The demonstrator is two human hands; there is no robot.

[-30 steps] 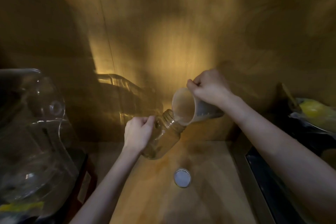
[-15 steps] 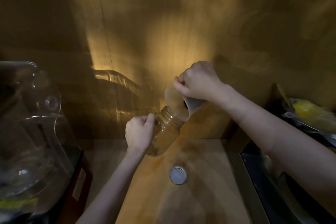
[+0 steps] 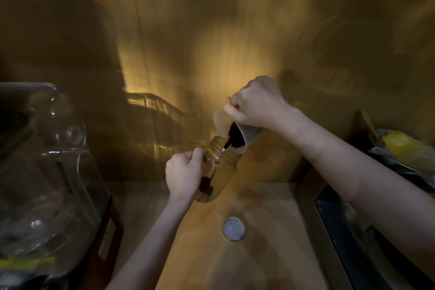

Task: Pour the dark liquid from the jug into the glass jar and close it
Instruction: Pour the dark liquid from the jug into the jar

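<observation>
jug [image 3: 237,133]: tipped steeply, dark liquid streaming | glass jar [image 3: 220,169]: tilted, open | lid [image 3: 233,228]: flat on counter

Wooden counter [image 3: 259,254], warm orange under dim light. A round lid [image 3: 233,228] lies flat on it, near centre. Left edge carries a large clear container [image 3: 42,172]; a sink [image 3: 353,242] borders the right side.

The right hand [image 3: 256,103] tips the jug [image 3: 237,132], dark liquid [image 3: 231,138] running into the tilted glass jar [image 3: 219,172] gripped by the left hand [image 3: 183,174]; the lid [image 3: 233,228] lies nearer on the bench [image 3: 259,254].
</observation>
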